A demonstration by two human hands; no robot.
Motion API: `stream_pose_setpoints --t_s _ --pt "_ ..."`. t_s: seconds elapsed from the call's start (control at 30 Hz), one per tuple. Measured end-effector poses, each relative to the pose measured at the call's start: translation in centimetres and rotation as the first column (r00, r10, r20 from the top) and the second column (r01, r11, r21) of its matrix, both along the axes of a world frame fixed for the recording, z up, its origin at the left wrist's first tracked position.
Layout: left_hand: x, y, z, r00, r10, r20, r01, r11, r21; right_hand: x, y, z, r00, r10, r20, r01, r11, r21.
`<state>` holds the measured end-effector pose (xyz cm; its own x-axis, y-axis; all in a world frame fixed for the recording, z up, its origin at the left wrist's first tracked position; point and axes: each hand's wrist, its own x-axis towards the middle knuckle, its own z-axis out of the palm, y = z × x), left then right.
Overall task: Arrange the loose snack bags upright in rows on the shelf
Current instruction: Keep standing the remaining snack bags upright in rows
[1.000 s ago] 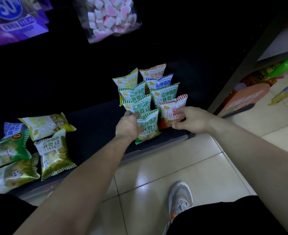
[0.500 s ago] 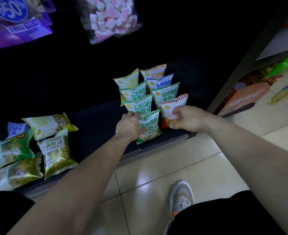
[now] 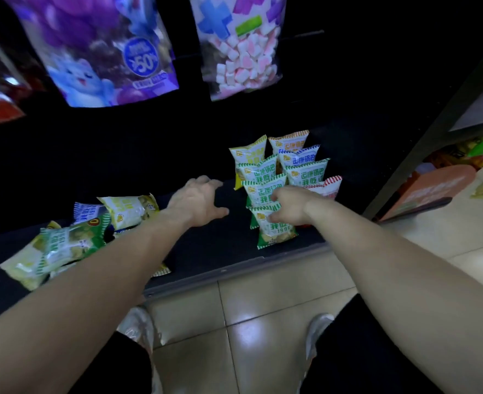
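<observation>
Fingers (image 3: 276, 196) perhaps touching eight upright bags (image 3: 274, 228)

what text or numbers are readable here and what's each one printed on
"50%" on the round blue badge of the purple hanging bag; the smaller print around it is blurred.
"1996" on the front green-striped snack bag, just below the right hand.
Large Chinese characters on the upright snack bags are too blurred to quote reliably.
Print on the loose bags at left is unreadable.

A shop: hanging candy bags (image 3: 241, 49) above a stocked shelf (image 3: 212, 251).
</observation>
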<state>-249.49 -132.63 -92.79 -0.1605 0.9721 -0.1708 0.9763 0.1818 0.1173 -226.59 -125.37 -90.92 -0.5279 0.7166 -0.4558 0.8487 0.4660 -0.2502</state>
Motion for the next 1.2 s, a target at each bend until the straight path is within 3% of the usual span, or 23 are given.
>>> stream_pose_setpoints --t_s 0.23,0.4,0.67,0.77,0.97,1.2 --pt "-9.3 -9.9 4.2 0.996 0.000 -0.084 -0.009 0.994 -0.105 -9.9 -5.2 0.8 0.971 0.237 0.011 -0.238 0.968 0.084" --pt "-15.4 -16.3 3.4 0.989 0.110 -0.101 -0.128 0.973 -0.190 -15.2 -7.1 0.6 0.947 0.308 0.093 -0.318 0.939 0.130" --pt "-21.9 -20.4 -0.4 0.964 0.264 0.014 -0.250 0.929 -0.271 -23.6 -9.4 -6.4 0.945 0.321 0.070 -0.322 0.947 0.000" --pt "-23.3 -20.6 -2.2 0.952 0.298 0.076 -0.261 0.913 -0.312 -27.0 -10.6 -10.9 0.969 0.247 0.025 -0.244 0.965 -0.091" --pt "-25.2 -19.4 -3.5 0.906 0.375 0.198 -0.305 0.900 -0.310 -33.0 -12.5 -17.8 0.985 -0.143 -0.097 0.110 0.953 -0.283" --pt "-25.0 -18.2 -3.4 0.864 0.423 0.273 -0.343 0.892 -0.294 -34.7 -12.1 -20.4 0.938 -0.296 -0.179 0.207 0.895 -0.394"
